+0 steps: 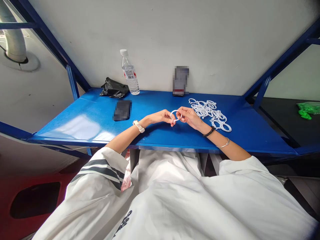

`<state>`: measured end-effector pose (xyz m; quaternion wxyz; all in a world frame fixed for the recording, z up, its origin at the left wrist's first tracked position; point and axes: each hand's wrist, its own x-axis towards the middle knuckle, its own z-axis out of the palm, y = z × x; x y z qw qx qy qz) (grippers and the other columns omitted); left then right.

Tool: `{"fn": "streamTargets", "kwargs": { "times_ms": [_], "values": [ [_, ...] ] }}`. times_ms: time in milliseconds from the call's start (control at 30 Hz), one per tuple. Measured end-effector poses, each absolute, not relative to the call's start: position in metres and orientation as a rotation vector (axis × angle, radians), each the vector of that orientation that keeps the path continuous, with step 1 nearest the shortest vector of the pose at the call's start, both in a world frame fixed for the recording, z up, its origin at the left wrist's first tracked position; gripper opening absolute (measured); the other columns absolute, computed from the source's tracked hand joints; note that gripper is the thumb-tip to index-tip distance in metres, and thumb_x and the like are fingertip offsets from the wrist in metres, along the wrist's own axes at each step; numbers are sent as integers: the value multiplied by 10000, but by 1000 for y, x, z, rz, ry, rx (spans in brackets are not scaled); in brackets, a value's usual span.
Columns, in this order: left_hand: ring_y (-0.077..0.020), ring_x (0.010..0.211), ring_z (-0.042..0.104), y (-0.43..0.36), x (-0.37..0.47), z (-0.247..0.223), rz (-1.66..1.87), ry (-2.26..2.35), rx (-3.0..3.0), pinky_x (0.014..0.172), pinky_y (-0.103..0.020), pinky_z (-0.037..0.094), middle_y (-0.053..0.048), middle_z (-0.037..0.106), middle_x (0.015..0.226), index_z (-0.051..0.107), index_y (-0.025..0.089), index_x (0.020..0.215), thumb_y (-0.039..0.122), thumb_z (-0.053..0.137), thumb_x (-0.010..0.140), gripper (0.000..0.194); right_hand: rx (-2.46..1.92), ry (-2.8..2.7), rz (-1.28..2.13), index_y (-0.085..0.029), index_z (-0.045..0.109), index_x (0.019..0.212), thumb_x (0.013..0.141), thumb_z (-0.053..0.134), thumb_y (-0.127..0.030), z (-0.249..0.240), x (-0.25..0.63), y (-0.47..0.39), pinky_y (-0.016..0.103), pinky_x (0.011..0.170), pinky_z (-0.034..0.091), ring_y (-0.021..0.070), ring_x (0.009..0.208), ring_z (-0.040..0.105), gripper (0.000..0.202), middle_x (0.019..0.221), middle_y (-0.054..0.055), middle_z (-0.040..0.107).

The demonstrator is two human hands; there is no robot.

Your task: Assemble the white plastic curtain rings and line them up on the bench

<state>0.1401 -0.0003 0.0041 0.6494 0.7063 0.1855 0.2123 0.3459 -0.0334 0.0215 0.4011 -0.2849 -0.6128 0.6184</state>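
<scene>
White ring (pixel 176 115) upright, facing camera, pinched between both hands

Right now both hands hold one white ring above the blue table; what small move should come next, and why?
Probably press the ring shut between the left hand and the right hand. Both pinch it at opposite sides, so a squeeze seems the readiest move. The pile of rings lies beside the right hand.

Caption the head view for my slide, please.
Left hand and right hand hold one white ring beside a ring pile.
</scene>
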Motion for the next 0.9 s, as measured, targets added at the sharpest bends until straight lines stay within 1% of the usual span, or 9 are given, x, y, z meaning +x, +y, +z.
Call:
{"fn": "streamTargets", "kwargs": {
  "times_ms": [100,233,400,900],
  "values": [
    [-125,673,622,-1,141,5,477,407,1603,734,-269,474,-51,700,698,741,109,758,554,908,626,494,-719,-1549,1571,-165,589,684,712,841,-598,21,347,-33,215,454,265,48,505,421,502,671,-15,594],
    [-122,654,611,-2,142,5,477,416,1598,707,-265,462,-48,691,686,733,106,740,566,913,607,512,-728,-1541,1589,-165,583,688,695,849,-607,21,347,-32,212,454,269,44,501,419,515,680,-13,607],
    [-116,636,599,-2,142,4,488,424,1619,681,-256,447,-41,677,662,724,106,725,567,905,619,507,-727,-1539,1606,-158,588,677,702,853,-594,21,347,-33,208,467,286,39,502,423,510,675,-18,600],
    [-114,625,599,-1,142,3,490,432,1630,679,-257,446,-44,685,647,745,109,740,574,896,633,500,-732,-1526,1630,-156,575,667,699,851,-602,21,346,-34,205,457,265,32,497,397,525,666,-24,577]
  ]
}}
